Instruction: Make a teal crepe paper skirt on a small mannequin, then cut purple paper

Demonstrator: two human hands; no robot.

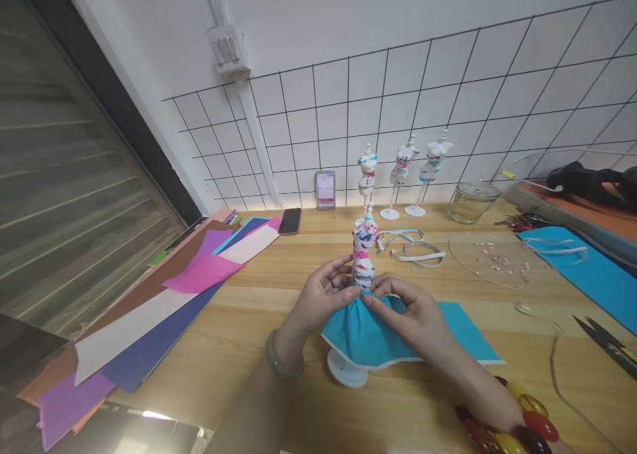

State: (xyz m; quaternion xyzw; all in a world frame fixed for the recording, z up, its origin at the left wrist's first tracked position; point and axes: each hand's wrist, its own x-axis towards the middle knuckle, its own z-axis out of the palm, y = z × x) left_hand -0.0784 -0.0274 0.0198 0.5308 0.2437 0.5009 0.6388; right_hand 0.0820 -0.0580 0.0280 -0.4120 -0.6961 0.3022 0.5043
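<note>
pinching the gathered top edge of the blue cloth (354,338) between thumb and fingers of the left hand (322,293), and likewise with the right hand (415,311), at the lower torso of the small mannequin (363,251), above the wooden table (233,331). looking thin, light and soft, probably creasing readily; seeming best held by fingertips at the gathers. flaring downward in folds, running lengthwise left to right, apparently trailing past the right hand.
</note>
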